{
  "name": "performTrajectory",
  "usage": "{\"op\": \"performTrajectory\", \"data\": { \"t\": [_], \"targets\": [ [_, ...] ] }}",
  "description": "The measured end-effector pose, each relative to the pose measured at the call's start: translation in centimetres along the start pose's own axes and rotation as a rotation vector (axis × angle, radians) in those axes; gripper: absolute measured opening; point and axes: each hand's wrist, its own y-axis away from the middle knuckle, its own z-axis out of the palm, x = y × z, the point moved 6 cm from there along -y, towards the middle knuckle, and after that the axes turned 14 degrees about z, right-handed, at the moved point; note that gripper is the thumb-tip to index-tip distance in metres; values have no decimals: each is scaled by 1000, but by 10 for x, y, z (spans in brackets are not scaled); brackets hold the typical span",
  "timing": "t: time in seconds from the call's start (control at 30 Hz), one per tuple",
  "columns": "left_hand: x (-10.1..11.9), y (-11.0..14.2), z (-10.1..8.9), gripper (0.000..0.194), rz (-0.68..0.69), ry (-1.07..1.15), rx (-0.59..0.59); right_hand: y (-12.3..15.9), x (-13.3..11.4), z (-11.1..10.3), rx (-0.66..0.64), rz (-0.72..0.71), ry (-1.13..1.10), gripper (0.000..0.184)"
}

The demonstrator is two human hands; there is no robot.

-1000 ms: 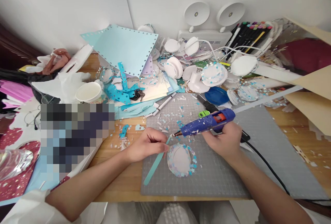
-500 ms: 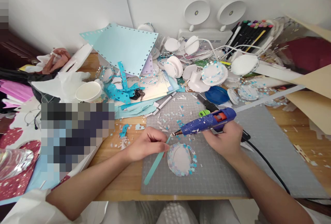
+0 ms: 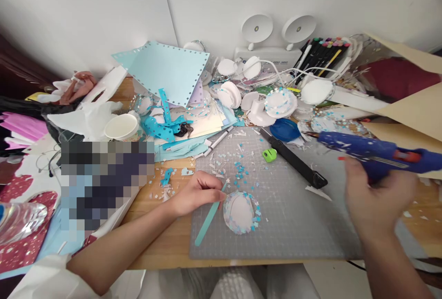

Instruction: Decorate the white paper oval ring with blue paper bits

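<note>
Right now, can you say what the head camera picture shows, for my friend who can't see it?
A person's left hand pins a teal paper strip against a white paper disc edged with blue bits, on a grey cutting mat. The right hand holds a blue glue gun up at the right, blurred. Paper scraps, a white cup and markers clutter the desk behind.

Mat, near right: the grey cutting mat (image 3: 286,230) lies bare between the white paper disc (image 3: 241,211) and the right hand (image 3: 378,198).
Mat, middle: a black utility knife (image 3: 293,158) lies slantwise, a green sharpener (image 3: 269,154) just beside it.
Mat, left edge: the left hand (image 3: 196,193) and a teal paper strip (image 3: 209,220) block it.
Back: piled paper plates (image 3: 279,102) and blue card (image 3: 169,71) fill the way.
Left: a paper cup (image 3: 121,126) stands among the clutter.
</note>
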Motion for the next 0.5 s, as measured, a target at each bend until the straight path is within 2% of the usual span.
{"op": "performTrajectory", "data": {
  "t": [0.1, 0.17, 0.23, 0.3, 0.37, 0.5],
  "targets": [
    [0, 0, 1, 30, 17, 22, 0, -17, 59, -29, 146, 90, 49, 34],
    [0, 0, 1, 30, 26, 38, 2, -22, 92, -44, 182, 165, 113, 35],
    [-2, 0, 1, 30, 32, 49, 10, -20, 113, -52, 151, 228, 215, 33],
    [-3, 0, 0, 31, 35, 52, 20, -17, 121, -55, 97, 273, 290, 36],
    [-5, 0, 0, 32, 33, 53, 23, -13, 116, -49, 0, 269, 321, 37],
    [-7, 1, -1, 33, 28, 57, 31, -13, 92, -32, -237, 118, 356, 34]
  ]
}}
